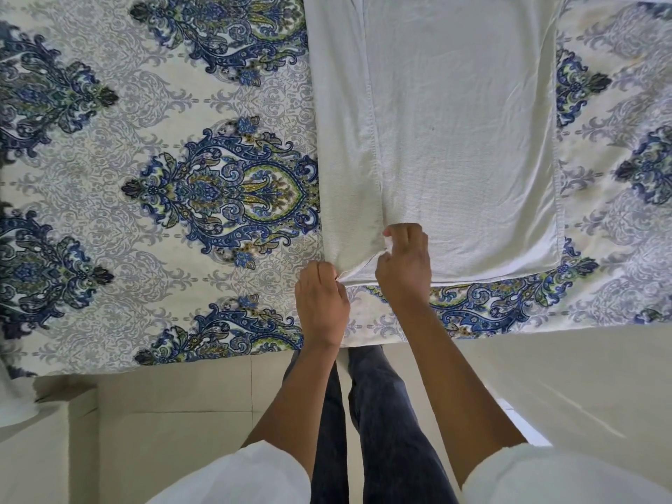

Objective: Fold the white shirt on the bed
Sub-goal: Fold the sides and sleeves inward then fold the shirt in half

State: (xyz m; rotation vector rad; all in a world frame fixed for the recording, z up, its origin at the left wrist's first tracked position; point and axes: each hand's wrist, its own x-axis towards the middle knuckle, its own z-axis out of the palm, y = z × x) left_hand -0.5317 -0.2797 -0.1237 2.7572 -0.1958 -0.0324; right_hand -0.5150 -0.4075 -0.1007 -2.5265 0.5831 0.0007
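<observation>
The white shirt (462, 140) lies flat on the bed, running from the top of the view down to the near edge. Its left side is folded inward as a long strip (342, 140) with a stitched hem. My left hand (322, 303) pinches the shirt's near left corner at the bottom hem. My right hand (405, 261) pinches the bottom end of the folded strip's hem, just right of the left hand. Both hands are close together at the shirt's near edge.
The bed carries a cream sheet (163, 176) with blue and green paisley patterns; its near edge runs across the middle of the view. Below it are a pale tiled floor (174, 412) and my legs in dark trousers (381, 412).
</observation>
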